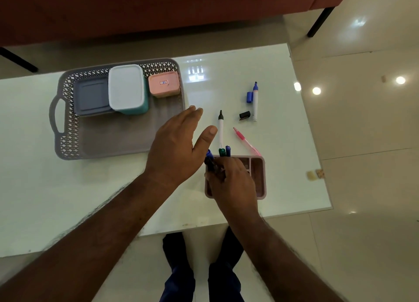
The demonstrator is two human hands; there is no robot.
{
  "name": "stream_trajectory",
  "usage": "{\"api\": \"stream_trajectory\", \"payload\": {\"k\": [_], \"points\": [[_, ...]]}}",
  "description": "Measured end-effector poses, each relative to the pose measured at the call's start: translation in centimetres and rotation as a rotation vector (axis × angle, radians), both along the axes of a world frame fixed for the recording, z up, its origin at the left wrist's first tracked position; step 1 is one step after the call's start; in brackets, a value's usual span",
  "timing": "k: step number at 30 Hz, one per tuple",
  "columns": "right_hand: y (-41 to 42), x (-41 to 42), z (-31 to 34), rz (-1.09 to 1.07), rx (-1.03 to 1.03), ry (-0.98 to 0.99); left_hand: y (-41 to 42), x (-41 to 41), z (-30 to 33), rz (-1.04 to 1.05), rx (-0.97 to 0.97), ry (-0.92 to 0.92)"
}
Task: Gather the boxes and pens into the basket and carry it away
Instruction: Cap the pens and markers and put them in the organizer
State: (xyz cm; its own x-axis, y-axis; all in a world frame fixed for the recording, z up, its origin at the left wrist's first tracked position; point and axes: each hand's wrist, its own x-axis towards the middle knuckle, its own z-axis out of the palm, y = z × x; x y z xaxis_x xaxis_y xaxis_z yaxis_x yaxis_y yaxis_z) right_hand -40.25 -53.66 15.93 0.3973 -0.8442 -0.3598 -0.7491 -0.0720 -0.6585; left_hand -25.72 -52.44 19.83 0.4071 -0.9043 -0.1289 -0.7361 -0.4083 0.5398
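A grey lattice basket on the white table holds a grey flat box, a white-lidded teal box and a pink box. My right hand grips a bunch of markers over a mauve pen tray. My left hand hovers with straight fingers between the basket and the tray, holding nothing. Lying loose on the table are a white marker with a black tip, a pink pen, a black cap, a blue-tipped marker and its blue cap.
A red-brown sofa with black legs stands beyond the table's far edge. The table's right edge borders glossy tiled floor. A small scrap lies by that edge. My legs show below the near edge.
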Motion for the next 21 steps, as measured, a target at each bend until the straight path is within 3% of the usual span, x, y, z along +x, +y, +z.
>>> {"api": "stream_trajectory", "payload": {"k": [4, 8, 11, 16, 21], "points": [[-0.3, -1.5, 1.9, 0.007, -0.031, -0.042, -0.9, 0.3, 0.1, 0.015, 0.042, 0.009], [-3.0, -3.8, 3.5, -0.096, -0.281, -0.165, -3.3, 1.5, 0.4, 0.018, -0.04, 0.005], [-8.1, -4.1, 3.0, -0.152, -0.312, -0.123, -6.9, 2.2, 0.4, -0.034, 0.088, -0.047], [-16.6, -1.8, -1.8, 0.138, -0.227, 0.164, -12.6, 1.4, -2.7, -0.233, 0.464, -0.209], [-19.5, 0.5, -4.8, 0.353, -0.275, 0.323, -13.5, 1.1, -6.5, -0.231, 0.611, -0.191]]}}
